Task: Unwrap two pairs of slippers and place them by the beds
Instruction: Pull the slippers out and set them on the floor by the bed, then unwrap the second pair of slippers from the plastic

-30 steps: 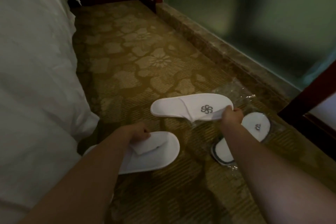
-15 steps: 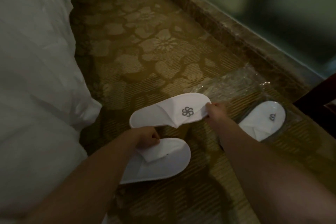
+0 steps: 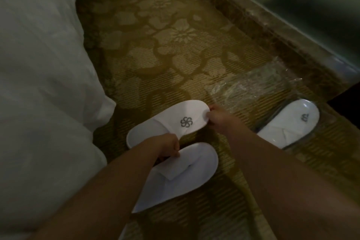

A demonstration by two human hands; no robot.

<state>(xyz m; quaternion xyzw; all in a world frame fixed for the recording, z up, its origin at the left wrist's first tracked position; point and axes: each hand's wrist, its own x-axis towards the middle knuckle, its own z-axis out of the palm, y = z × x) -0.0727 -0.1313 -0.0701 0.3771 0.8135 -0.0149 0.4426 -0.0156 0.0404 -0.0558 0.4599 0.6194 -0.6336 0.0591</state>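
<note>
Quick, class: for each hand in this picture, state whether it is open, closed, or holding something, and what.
Left hand: closed, pinching the strap of the near slipper.
Right hand: closed, gripping the toe end of the logo slipper.

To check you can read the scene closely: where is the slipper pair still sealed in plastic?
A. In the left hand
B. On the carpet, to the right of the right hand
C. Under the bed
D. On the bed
B: the wrapped pair lies on the carpet, right of the right hand.

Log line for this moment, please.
left hand: grips near slipper | right hand: pinches logo slipper toe | wrapped pair: unopened
</note>
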